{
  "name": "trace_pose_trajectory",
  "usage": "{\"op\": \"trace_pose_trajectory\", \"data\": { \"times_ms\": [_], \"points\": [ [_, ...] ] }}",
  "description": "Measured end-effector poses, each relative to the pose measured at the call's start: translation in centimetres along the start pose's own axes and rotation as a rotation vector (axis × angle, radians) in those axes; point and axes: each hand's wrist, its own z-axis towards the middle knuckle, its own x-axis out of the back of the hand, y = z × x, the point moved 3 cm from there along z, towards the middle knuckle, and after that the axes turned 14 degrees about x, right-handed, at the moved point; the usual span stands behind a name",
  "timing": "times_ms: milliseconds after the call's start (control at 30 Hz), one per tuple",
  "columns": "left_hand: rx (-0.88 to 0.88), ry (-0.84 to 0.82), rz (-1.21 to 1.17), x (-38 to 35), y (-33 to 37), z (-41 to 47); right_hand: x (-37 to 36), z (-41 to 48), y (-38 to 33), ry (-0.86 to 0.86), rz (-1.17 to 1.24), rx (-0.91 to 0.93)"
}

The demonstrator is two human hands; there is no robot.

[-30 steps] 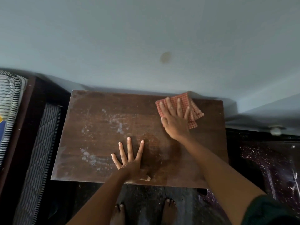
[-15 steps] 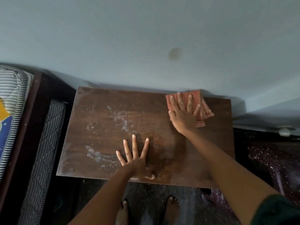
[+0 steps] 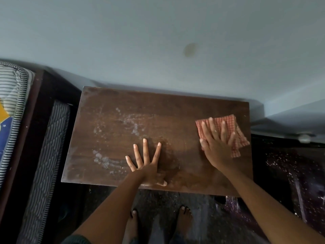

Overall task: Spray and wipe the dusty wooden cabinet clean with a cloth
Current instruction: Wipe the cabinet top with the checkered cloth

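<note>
Head view: my right hand (image 3: pixel 217 147) presses flat, fingers apart, on the cloth (image 3: pixel 228 125) at the cabinet's (image 3: pixel 158 120) right edge, while my left hand (image 3: pixel 146 164) lies splayed near its front.

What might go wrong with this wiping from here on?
Three risks, judged from this view. The checked cloth lies at the cabinet top's right edge, so another outward stroke may push dust onto the floor. The white dusty patches on the left half may get missed. The left hand is pressed flat on the wood near a patch and may smear it or leave prints.
</note>
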Motion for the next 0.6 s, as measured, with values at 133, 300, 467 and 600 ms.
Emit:
{"op": "trace_pose_trajectory", "data": {
  "times_ms": [133,300,467,600],
  "points": [
    [0.009,0.029,-0.006,0.0,0.0,0.1,0.2,3.0,-5.4,0.006,0.042,0.043],
    [0.001,0.066,-0.006,-0.1,-0.1,0.3,-1.3,-2.1,-9.3,0.043,0.007,0.270],
    [-0.007,0.101,-0.013,-0.3,-0.1,0.4,-3.1,-9.7,-5.8,0.074,-0.007,0.337],
    [-0.011,0.114,-0.020,-0.4,-0.2,0.5,-2.7,-10.5,-1.8,0.016,0.084,-0.036]
  ]
}}
